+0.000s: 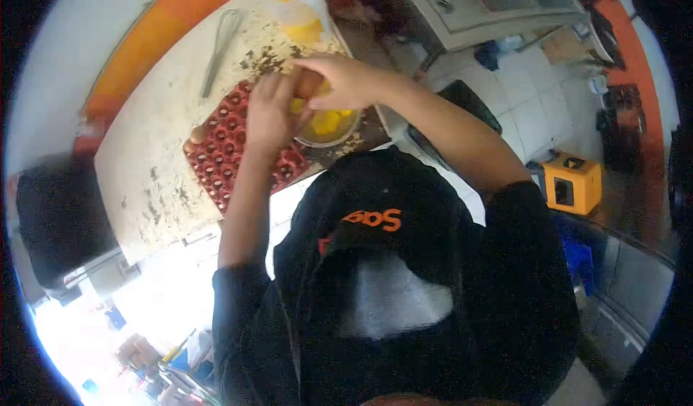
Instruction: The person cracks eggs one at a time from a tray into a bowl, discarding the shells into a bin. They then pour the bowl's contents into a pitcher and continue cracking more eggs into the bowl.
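My right hand (345,81) curves its fingers and thumb around a brown egg (308,83). My left hand (270,110) presses bent fingers against the egg from the other side; its fingertips are partly hidden. Both hands are over a clear round bowl (328,143) holding several yellow egg yolks (326,123). Beside the bowl, partly under my left forearm, lies a red egg tray (216,150) with mostly bare cups. A couple of brown eggs (193,140) sit at its left corner.
A wire whisk (219,52) lies on the worn, pale table (148,153). Beyond the bowl stands a translucent container (302,9) with yellow contents. A metal unit (498,5) stands to the right, and a yellow-orange box (572,182) is at the lower right.
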### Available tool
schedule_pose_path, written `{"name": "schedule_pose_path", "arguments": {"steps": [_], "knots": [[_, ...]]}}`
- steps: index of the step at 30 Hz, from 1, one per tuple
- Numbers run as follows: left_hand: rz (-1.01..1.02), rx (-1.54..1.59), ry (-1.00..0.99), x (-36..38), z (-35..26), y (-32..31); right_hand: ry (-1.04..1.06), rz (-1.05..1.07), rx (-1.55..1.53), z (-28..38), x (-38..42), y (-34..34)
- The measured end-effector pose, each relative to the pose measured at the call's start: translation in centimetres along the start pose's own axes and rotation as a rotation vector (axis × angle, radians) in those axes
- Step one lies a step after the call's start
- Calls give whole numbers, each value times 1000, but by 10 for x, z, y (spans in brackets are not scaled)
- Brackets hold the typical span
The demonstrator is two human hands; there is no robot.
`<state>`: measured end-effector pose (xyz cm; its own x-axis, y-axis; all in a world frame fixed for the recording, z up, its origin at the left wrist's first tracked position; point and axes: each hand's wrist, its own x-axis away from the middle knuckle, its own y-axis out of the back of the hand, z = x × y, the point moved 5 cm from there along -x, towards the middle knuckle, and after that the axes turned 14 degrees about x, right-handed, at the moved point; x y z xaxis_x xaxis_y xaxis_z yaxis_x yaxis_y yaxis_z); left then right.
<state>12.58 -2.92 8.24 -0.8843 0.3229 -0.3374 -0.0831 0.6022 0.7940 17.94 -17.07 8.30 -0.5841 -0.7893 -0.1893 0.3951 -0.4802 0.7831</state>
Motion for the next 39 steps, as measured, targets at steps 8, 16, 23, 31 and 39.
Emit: {"name": "schedule_pose_path", "arguments": {"steps": [8, 16, 23, 31, 39], "knots": [[-134, -70, 152, 32, 36, 42, -426, -113, -458, -41, 94, -2], [98, -334, 723, 163, 231, 82, -956, -234, 544, -108, 287, 27], [116, -343, 488, 169, 255, 87, -1089, -324, 246, -111, 297, 23], [-12, -199, 444, 178, 278, 95, -1119, -357, 179, -91, 288, 24], [-475, 615, 254, 96, 138, 101, -891, -490, -211, -51, 213, 16]]}}
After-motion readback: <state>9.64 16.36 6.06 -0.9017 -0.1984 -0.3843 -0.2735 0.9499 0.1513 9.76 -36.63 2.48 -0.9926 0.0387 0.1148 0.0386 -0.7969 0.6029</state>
